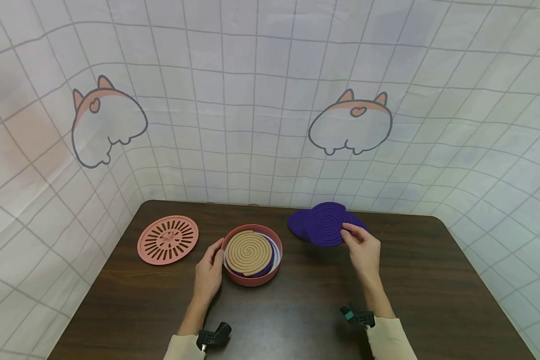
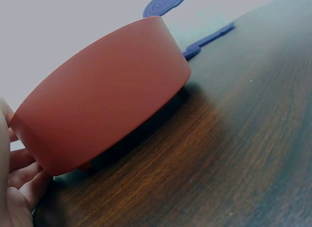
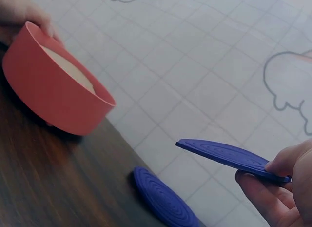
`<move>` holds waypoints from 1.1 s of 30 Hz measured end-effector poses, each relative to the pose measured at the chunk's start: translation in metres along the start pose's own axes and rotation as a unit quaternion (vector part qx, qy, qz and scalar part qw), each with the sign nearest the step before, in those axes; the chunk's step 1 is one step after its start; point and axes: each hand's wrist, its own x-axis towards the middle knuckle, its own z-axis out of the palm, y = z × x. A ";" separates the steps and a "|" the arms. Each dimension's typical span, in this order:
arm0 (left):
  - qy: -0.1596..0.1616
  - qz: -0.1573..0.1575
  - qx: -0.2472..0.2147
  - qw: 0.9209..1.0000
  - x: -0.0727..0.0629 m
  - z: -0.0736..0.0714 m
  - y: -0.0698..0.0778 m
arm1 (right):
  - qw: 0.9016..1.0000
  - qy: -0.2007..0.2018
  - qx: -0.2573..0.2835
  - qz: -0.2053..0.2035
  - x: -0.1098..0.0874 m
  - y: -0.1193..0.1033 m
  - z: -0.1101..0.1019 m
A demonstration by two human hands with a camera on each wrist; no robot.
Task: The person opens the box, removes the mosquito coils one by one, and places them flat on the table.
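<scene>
My right hand [image 1: 363, 252] pinches a purple mosquito coil [image 1: 326, 225] by its near right edge, thumb on top and fingers beneath. In the right wrist view, that coil is clear of the table, above another purple mosquito coil [image 3: 165, 197] lying flat. My left hand [image 1: 208, 274] grips the left side of a round red mosquito coil box [image 1: 252, 282], its fingers against the wall in the left wrist view. Inside the box, a tan mosquito coil [image 1: 248, 253] lies on top, with a purple edge and a white layer showing under it.
A pink round slotted lid [image 1: 168, 240] lies on the dark wooden table [image 1: 292, 310], left of the box. More purple coils [image 1: 298, 223] lie near the table's back edge, partly hidden under the held one. A white gridded curtain [image 1: 234, 125] hangs behind and at both sides.
</scene>
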 end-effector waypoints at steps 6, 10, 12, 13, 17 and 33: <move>0.001 0.002 -0.002 1.000 0.000 0.000 0.001 | 0.999 0.014 0.033 0.013 0.007 0.001 -0.011; 0.000 0.000 -0.004 1.000 0.000 -0.001 0.001 | 0.998 0.020 0.048 0.018 0.009 -0.006 -0.017; -0.001 -0.001 -0.006 1.000 0.000 -0.001 0.001 | 0.998 0.024 0.051 0.018 0.009 -0.011 -0.020; -0.001 0.000 -0.007 1.000 0.000 -0.001 0.001 | 0.998 0.027 0.053 0.019 0.008 -0.014 -0.021; 0.000 0.003 -0.007 1.000 0.000 0.000 0.001 | 0.998 0.039 0.051 0.017 0.009 -0.018 -0.027; 0.001 0.008 -0.006 1.000 0.000 0.000 0.000 | 0.995 0.091 0.045 0.006 0.023 -0.004 -0.048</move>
